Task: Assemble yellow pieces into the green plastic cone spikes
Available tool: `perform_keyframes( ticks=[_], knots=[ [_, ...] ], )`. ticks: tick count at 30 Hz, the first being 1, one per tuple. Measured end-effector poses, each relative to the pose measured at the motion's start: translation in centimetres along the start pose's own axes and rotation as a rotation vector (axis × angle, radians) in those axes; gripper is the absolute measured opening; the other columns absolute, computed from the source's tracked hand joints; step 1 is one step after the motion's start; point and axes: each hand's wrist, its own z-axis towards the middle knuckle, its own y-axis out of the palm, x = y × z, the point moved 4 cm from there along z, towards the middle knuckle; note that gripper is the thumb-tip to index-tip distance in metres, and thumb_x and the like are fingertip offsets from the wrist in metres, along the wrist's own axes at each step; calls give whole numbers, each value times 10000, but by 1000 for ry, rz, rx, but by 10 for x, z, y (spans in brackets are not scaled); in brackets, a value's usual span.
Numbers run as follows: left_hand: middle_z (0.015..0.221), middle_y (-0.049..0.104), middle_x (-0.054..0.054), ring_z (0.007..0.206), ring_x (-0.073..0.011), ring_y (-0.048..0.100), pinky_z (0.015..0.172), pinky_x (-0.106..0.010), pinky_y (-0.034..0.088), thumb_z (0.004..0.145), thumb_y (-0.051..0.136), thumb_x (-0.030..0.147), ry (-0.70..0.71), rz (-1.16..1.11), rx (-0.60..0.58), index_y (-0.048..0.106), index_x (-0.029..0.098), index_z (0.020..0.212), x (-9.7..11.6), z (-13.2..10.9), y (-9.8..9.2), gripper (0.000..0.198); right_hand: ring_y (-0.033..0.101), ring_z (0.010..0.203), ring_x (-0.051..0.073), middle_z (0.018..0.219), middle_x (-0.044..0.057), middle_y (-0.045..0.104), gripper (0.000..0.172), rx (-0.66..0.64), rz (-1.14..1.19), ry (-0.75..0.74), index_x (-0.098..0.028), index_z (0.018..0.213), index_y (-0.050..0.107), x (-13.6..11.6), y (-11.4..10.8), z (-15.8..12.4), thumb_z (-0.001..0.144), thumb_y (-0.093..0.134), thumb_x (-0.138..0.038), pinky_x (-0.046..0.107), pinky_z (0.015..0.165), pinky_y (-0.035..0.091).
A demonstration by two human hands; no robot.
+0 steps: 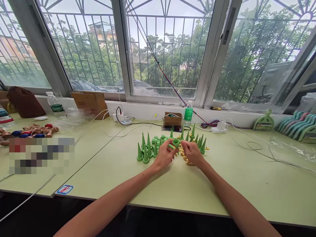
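Observation:
Over the middle of the table, my left hand [164, 154] is closed around a green plastic spike [175, 142] with its round open end facing up toward me. Close beside that opening, the fingers of my right hand [194, 153] are pinched together. Whatever they hold, if anything, is hidden. Several green cone-shaped spikes [145, 155] stand point up left of my left hand, and more green spikes [202, 146] stand beyond my right hand. Small yellow plastic parts [188, 161] lie in a pile under and between my hands.
Behind the spikes are a small cardboard box [173, 120] and a green-labelled bottle [189, 113]. White cables and a power strip [219, 129] run along the wall. Wooden toys [37, 131] lie at left; green dustpan-like items [264, 122] stand at right.

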Motion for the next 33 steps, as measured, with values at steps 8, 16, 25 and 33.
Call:
perform_keyframes(
  ticks=[8,16,25,33],
  knots=[
    [997,560,-40,420,-35,508,344,-177,366,819,623,436,7,3,23,517,193,1077,1,0,1,370,339,486,109,523,-42,389,422,28,52,38,-212,629,346,1,0,-2,979,346,-448,250,498,270],
    [500,458,50,384,-107,480,360,-205,390,907,418,580,-142,-193,6,484,179,857,0,3,2,409,418,488,115,599,-15,504,378,20,92,46,-204,688,453,-4,-4,-2,972,383,-443,243,500,321],
    [650,440,42,465,-94,531,359,-202,408,806,583,597,-186,-249,-78,456,176,756,5,0,7,442,410,479,117,552,-36,478,341,-64,75,20,-208,705,456,-5,1,-2,964,395,-419,242,509,326],
    [612,450,51,430,-89,501,354,-200,378,816,596,548,-72,-125,-72,479,182,794,9,-2,4,385,354,501,110,544,-41,413,398,-52,6,-8,-212,631,339,-1,0,-1,963,372,-429,245,503,283]
  ],
)
